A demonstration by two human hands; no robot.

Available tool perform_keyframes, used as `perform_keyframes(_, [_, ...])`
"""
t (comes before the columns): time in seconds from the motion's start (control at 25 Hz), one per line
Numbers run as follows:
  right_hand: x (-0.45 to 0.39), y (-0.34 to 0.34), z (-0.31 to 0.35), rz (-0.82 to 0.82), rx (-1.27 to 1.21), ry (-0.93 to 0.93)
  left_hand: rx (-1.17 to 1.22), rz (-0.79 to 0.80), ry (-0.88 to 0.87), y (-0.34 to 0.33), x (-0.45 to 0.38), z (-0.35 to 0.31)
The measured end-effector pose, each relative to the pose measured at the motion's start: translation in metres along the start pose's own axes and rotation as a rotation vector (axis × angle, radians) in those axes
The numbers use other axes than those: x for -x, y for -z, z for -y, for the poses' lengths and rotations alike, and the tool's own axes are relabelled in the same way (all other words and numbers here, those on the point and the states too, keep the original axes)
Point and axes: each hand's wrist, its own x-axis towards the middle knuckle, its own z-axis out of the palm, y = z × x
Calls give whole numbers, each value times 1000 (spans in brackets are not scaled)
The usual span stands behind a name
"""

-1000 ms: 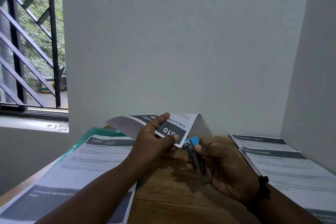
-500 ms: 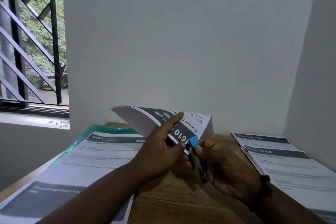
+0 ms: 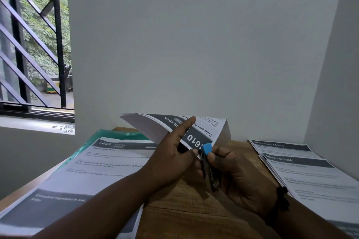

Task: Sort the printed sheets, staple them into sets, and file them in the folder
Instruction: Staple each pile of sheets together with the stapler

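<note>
Wooden and bare down its middle, the worktop (image 3: 194, 209) carries printed sheets on both sides. Nearest on the left lies a sheet headed "1492 Kitchen" (image 3: 101, 163), resting on a green translucent folder (image 3: 116, 134) whose edge shows behind it. On the right, a fanned stack of sheets (image 3: 303, 169) is headed "Dressing Table" and "Multi-Room". Above the bare wood the two hands meet. The right hand (image 3: 239, 176) curls its fingers round a small stapler (image 3: 208, 163) with a blue tip, its nose touching the corner of a raised set of sheets (image 3: 174, 130). The left hand (image 3: 174, 159) pinches that same corner, thumb on the printed face numbered "610", so the set is lifted off the worktop, tilted and bent over. Beyond stands a plain pale wall (image 3: 194, 44), with a barred window (image 3: 35, 44) at far left.
</note>
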Motion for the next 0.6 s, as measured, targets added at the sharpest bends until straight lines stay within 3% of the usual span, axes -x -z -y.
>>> perform_keyframes(0.6, [-1, -13, -7, -255, 158, 38, -27, 23, -21, -3, 2, 3])
